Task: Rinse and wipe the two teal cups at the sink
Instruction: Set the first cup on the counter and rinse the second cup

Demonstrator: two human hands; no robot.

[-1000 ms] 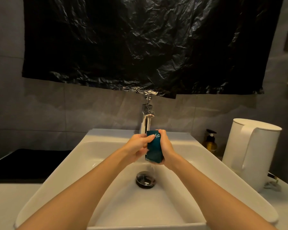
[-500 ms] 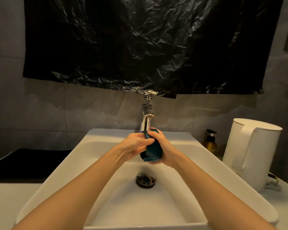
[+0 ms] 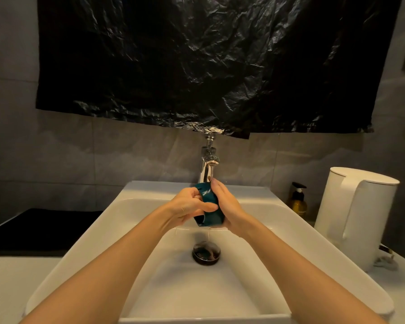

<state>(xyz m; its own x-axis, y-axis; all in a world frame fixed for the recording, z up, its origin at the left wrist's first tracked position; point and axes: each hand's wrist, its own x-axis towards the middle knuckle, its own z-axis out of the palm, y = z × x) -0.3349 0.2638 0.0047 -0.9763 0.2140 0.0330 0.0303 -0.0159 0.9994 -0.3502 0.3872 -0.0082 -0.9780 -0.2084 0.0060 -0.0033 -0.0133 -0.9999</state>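
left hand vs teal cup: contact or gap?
Touching. The head view shows the left hand with its thumb lying across the side of the teal cup and its fingers curled against it. The right hand holds the opposite side.

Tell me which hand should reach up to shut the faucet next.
Probably right: the right hand reaches just under the faucet, while the left hand grips the teal cup by its handle.

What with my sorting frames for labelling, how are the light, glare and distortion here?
Head view: dim, warm light; glints on the black plastic sheet and chrome tap. Head view: the wide lens bows the sink rim and stretches the forearms. Head view: the teal cup, gripped by left hand and right hand, is dark yet fairly sharp.
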